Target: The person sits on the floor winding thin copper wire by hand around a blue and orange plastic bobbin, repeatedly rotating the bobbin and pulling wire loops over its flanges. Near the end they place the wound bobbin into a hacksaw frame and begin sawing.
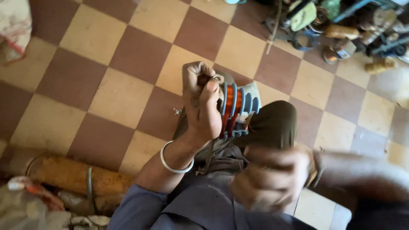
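My left hand (200, 102) is closed around the top of a motor stator (238, 108) with grey metal fins and orange copper windings, held on my knee. A silver bangle sits on that wrist. My right hand (268, 179) is a blurred fist lower right, close to my lap; whether it holds anything cannot be told. A watch strap shows on that wrist.
The floor is brown and cream checkered tile (106, 98). A pile of tools and motor parts (341, 25) lies at the top right. A rusty cylinder (72, 176) and rags lie at the lower left. A sack (12, 25) sits top left.
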